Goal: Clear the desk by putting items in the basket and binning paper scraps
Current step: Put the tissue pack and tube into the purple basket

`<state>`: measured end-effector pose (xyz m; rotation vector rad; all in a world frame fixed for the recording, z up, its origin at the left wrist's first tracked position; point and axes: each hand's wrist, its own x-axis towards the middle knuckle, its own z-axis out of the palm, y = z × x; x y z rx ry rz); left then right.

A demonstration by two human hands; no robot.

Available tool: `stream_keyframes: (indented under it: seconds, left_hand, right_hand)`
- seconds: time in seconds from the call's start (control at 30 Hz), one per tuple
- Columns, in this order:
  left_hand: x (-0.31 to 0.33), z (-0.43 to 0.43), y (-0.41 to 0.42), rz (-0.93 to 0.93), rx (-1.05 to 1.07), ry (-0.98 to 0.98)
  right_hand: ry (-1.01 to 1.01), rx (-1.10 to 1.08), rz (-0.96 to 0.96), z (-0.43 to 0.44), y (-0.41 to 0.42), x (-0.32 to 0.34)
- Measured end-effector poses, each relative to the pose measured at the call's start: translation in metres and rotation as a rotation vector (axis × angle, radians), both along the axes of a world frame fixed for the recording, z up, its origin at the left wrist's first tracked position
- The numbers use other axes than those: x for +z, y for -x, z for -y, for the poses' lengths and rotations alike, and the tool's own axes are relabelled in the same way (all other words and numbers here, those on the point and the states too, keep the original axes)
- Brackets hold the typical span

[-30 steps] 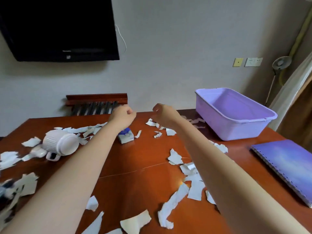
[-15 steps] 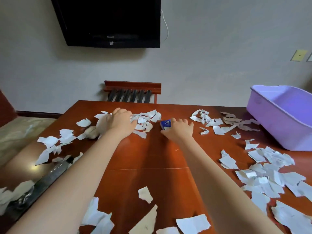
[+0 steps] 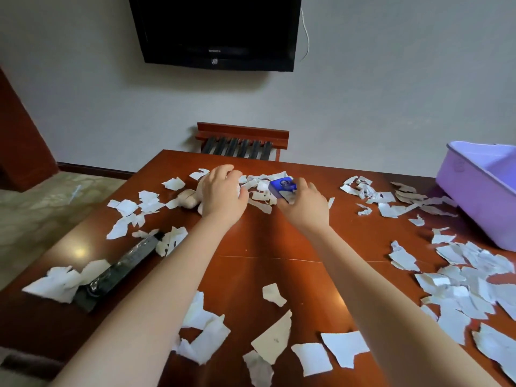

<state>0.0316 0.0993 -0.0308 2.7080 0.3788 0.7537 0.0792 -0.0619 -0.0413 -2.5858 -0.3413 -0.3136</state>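
Off to the right, a lavender plastic basket (image 3: 474, 191) standing on the counter (image 3: 265, 238), partly cut off by the frame edge; only smooth lavender inner walls showing in the part in view.

Nearest on the glossy red-brown wood, torn white paper scraps (image 3: 273, 342) strewn about, thickest along the right side up to the foot of the basket. At the left edge, a long black shiny-wrapped item (image 3: 120, 270) lying at an angle among more scraps. Further back, another litter of scraps across the far half. Beyond the counter, a low wooden rack with dark slats (image 3: 243, 141) against a pale wall, a black wall-mounted television (image 3: 215, 32) above it, and pale stone floor (image 3: 42, 208) to the left.

At the far middle, left hand (image 3: 223, 194) laid palm-down on a cream-white rounded item (image 3: 190, 198), fingers curved around it, most of it hidden. Just beside, right hand (image 3: 303, 203) pinching a small blue box (image 3: 282, 185) at the fingertips, box tilted above the scraps, well apart from the basket.
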Motion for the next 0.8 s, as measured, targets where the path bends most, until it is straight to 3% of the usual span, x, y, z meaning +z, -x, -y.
stream_keyframes:
  seconds: [0.27,0.37,0.57,0.8]
  left_hand:
    - [-0.02,-0.036,0.088,0.103,0.165,0.094]
    - [-0.027,-0.066,0.111,-0.052,0.244,0.109]
    - [-0.033,-0.104,0.129,-0.56,0.373,0.08]
    - [-0.03,-0.109,0.134,-0.573,0.388,0.002]
  right_hand:
    - [-0.154,0.138,-0.016,-0.029,0.073,0.0]
    - [-0.113,0.168,-0.039,-0.032,0.091,-0.004]
    - [-0.083,0.186,-0.103,-0.038,0.112,-0.01]
    - [-0.069,0.193,-0.096,-0.042,0.121,-0.007]
